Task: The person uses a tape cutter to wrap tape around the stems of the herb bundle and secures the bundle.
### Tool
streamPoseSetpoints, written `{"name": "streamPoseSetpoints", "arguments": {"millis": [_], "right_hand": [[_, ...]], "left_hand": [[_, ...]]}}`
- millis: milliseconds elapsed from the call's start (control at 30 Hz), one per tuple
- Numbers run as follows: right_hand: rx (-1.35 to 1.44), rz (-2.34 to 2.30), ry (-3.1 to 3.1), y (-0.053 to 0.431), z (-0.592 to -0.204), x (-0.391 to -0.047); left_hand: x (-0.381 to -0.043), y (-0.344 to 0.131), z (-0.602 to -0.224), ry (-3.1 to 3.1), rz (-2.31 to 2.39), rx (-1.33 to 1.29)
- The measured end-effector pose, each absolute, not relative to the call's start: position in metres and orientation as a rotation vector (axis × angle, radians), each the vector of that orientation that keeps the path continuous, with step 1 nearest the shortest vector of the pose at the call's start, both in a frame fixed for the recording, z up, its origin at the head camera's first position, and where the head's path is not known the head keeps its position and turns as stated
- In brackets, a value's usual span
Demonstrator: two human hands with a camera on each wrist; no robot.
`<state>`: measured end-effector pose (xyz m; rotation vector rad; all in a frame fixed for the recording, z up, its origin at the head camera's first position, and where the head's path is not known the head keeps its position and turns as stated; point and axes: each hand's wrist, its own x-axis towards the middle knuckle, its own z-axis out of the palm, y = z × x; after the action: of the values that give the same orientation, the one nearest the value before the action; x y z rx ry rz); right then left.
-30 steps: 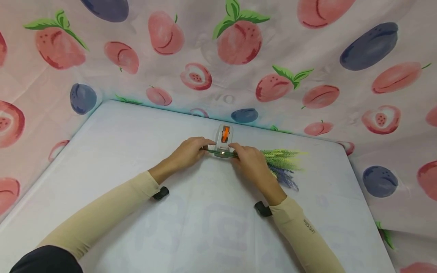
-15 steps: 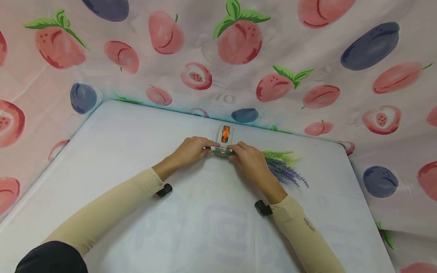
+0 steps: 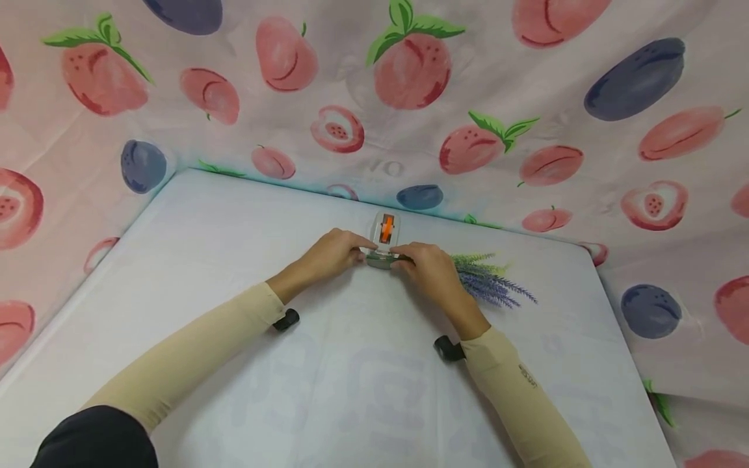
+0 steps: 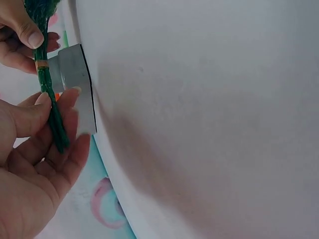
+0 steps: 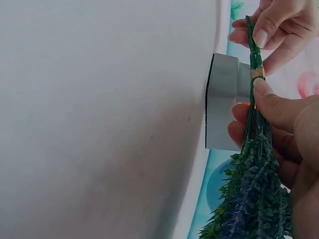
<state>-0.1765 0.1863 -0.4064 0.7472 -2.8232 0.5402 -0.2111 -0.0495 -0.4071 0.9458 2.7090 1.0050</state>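
A bunch of artificial lavender (image 3: 491,286), purple and yellow-green on green stems, lies crosswise in front of a grey tape dispenser (image 5: 223,99) with an orange wheel. My left hand (image 3: 335,253) pinches the cut ends of the stems (image 4: 59,130) between thumb and fingers. Nearer the blossoms, my right hand (image 3: 432,270) pinches the same stems, its thumb right beside a tan band of tape (image 5: 256,73) that wraps them. Both hands hold the stems close to the dispenser's front end. Part of the flower heads is hidden behind the right hand in the head view.
The dispenser stands near the back edge of a white-covered table (image 3: 351,390). Behind and beside the table hangs a fruit-printed cloth (image 3: 351,78). Each wrist carries a small black camera, and beige sleeves cover both forearms.
The bunch has turned in the hands: the purple sprays have swung upward and spread out, while less yellow-green shows. My left hand has shifted slightly right, closer to the dispenser, which stays put.
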Motion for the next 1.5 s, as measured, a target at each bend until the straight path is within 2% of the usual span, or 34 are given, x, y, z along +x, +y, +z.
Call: {"name": "streamPoseSetpoints", "arguments": {"millis": [867, 1500], "right_hand": [[0.675, 0.803, -2.865, 0.188, -0.405, -0.184], [0.675, 0.831, -2.827, 0.188, -0.406, -0.185]], "left_hand": [[-0.220, -0.049, -0.406, 2.769, 0.933, 1.015], [-0.223, -0.048, -0.402, 2.749, 0.936, 1.024]]}}
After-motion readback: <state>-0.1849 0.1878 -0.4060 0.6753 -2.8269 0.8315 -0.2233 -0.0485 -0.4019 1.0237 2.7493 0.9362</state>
